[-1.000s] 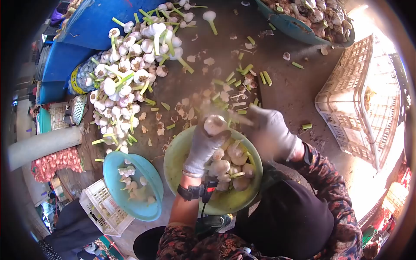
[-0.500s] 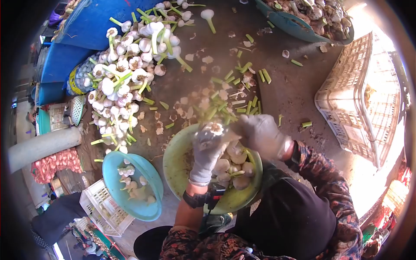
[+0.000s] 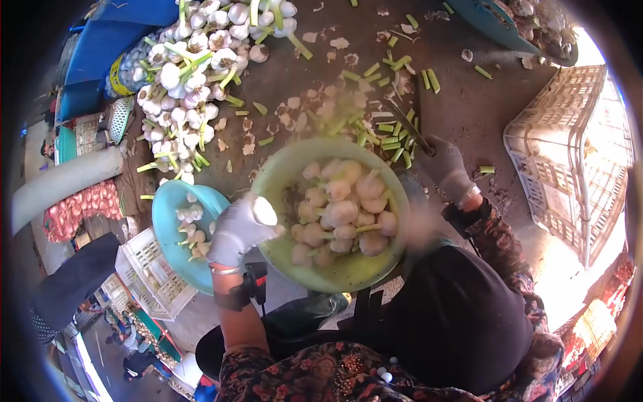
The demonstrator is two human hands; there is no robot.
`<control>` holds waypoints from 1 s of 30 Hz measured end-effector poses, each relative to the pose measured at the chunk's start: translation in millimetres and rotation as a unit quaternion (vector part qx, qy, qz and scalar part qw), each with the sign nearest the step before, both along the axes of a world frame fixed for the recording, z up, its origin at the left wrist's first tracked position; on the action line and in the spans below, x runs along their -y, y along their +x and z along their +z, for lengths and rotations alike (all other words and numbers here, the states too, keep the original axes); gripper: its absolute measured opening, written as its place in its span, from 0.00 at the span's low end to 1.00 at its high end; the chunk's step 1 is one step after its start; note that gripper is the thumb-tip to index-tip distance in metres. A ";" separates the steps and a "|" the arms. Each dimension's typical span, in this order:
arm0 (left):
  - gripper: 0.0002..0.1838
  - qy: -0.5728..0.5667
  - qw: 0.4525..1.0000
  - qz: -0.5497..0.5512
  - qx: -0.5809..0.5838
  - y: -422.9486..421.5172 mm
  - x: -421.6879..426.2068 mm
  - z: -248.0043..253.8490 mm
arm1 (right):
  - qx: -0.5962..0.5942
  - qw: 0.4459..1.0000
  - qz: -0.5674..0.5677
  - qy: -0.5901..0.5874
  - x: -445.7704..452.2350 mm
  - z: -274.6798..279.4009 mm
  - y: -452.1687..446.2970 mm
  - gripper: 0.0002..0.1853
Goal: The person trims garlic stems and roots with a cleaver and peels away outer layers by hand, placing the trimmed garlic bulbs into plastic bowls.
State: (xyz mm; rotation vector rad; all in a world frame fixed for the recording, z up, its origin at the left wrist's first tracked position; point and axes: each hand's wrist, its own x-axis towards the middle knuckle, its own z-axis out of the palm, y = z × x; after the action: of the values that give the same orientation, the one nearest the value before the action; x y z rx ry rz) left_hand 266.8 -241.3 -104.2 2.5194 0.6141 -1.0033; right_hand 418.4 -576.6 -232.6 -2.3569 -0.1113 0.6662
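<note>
My gloved left hand (image 3: 236,233) is closed around a white garlic bulb (image 3: 264,211), between a green basin (image 3: 271,251) and a light-blue basin (image 3: 165,231). Trimmed garlic bulbs (image 3: 341,213) with short stems fill the middle of the green basin. A smaller lot of garlic pieces (image 3: 194,234) lies in the blue basin. On the right, beyond the green basin's rim, my gloved right hand (image 3: 447,167) grips a knife (image 3: 410,127), its blade pointing up and left over cut green stems (image 3: 395,144).
A heap of garlic with stems (image 3: 194,80) lies at upper left, beside blue tubs (image 3: 84,90). White plastic crates stand at right (image 3: 562,154) and lower left (image 3: 161,268). A pale pipe (image 3: 67,175) juts in from the left. Another teal basin (image 3: 499,27) sits at upper right.
My left hand has moved left from over the green basin, carrying the garlic bulb toward the blue basin. My right hand has moved right and away from it, and its knife now shows clearly.
</note>
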 end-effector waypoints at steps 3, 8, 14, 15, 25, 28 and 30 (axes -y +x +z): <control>0.41 0.006 0.998 -0.021 0.061 8.5 38.5 -15.3 | -0.010 1.000 0.002 0.023 -3.7 -3.4 -11.2 0.14; 0.35 -0.016 0.995 -0.009 0.100 31.8 96.5 -67.2 | 0.000 0.998 0.052 0.019 -12.6 -7.8 -17.4 0.10; 0.20 0.038 0.931 0.276 0.234 -20.6 9.9 2.1 | -0.015 0.999 0.015 0.030 -9.2 -8.4 -15.5 0.11; 0.22 0.161 0.910 0.312 0.221 -44.2 -19.7 13.9 | -0.008 0.999 0.020 0.032 -7.9 -14.4 -16.1 0.11; 0.30 0.099 0.987 0.119 -0.029 33.5 44.5 -127.8 | 0.001 0.999 0.037 0.015 -26.4 -3.7 -20.0 0.13; 0.30 0.072 0.985 0.135 0.076 29.0 47.1 -177.8 | 0.002 0.998 0.047 0.040 -14.1 -15.0 -21.9 0.18; 0.30 0.108 0.975 0.127 0.146 20.6 36.4 -157.8 | -0.016 0.998 0.042 0.044 -13.0 -9.2 -20.4 0.17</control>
State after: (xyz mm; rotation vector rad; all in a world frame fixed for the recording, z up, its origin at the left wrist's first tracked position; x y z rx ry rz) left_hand 287.4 -277.7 -261.9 2.6135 0.9664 -0.4868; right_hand 397.9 -563.6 -241.8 -2.2664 -0.2231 0.7240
